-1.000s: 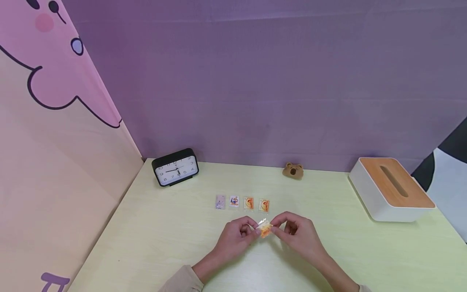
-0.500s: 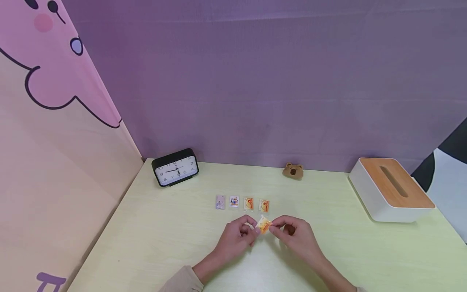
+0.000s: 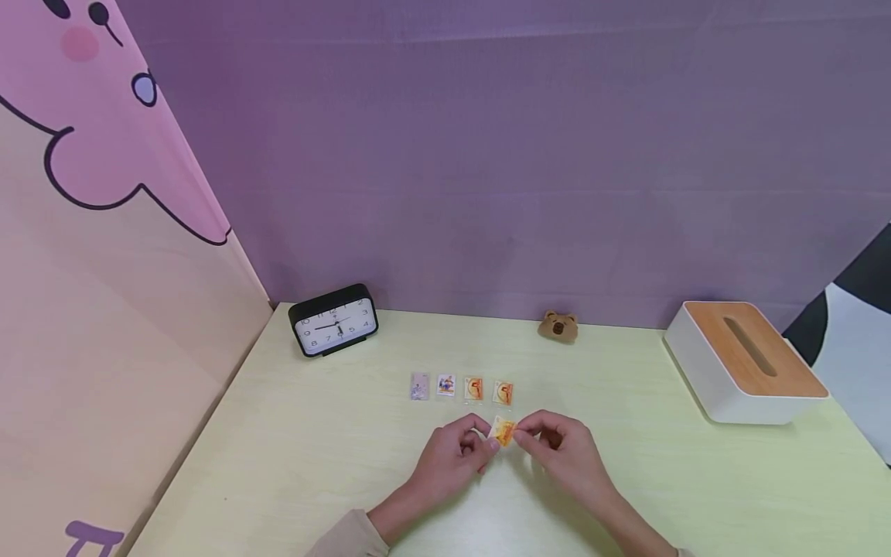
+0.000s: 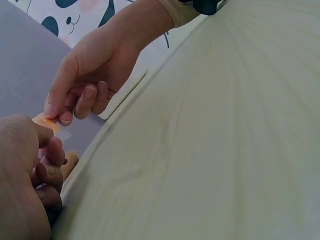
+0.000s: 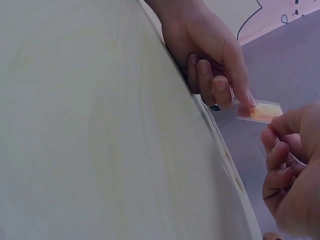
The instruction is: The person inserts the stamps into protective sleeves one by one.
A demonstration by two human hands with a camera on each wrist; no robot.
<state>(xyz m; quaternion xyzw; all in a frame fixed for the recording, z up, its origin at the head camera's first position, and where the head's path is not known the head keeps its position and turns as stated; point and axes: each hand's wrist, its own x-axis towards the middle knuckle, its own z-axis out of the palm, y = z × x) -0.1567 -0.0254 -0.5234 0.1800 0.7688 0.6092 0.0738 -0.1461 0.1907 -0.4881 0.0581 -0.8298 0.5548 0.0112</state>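
Observation:
Between both hands, above the table, is a small orange-and-yellow stamp in a clear sleeve. My left hand pinches its left edge between thumb and forefinger. The opposite edge is pinched by my right hand, the other fingers curled loosely beneath. In the right wrist view the clear margin of the sleeve shows around the orange print. Just beyond the hands lies a row of similar pieces: a greyish-purple one, a white one with a blue figure, and two orange ones, the nearer to the right hand included.
A black-framed clock stands at the table's back left. A brown bear-face ornament sits near the back edge. To the right is a white tissue box with a wooden lid. The pale table meets a purple backdrop.
The stamp has turned from a slanted, glaring angle so its printed face shows more plainly. Both hands keep their pinch and have shifted only slightly.

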